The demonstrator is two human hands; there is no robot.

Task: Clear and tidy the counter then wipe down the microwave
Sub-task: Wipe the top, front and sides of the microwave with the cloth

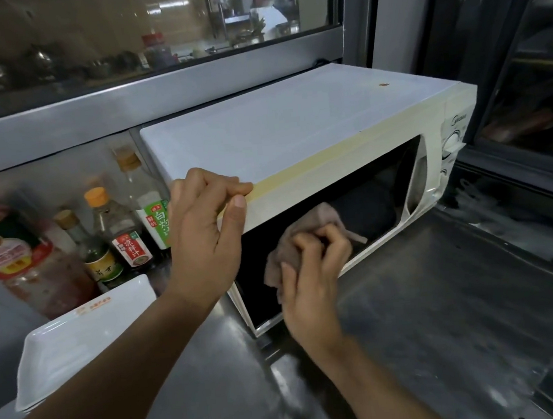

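Observation:
A white microwave (277,131) stands on the steel counter (428,296) with its dark glass door facing me. My left hand (203,236) rests on its top front-left corner, fingers curled over the edge and thumb against the front face. My right hand (312,280) grips a crumpled pinkish-grey cloth (316,220) and presses it against the lower left part of the door glass. The cloth bunches out above and to the left of my fingers.
Several sauce and vinegar bottles (115,231) stand against the wall left of the microwave. A white rectangular tray (78,343) lies on the counter in front of them. A window frame (156,96) runs behind, and dark glass panels rise at the right.

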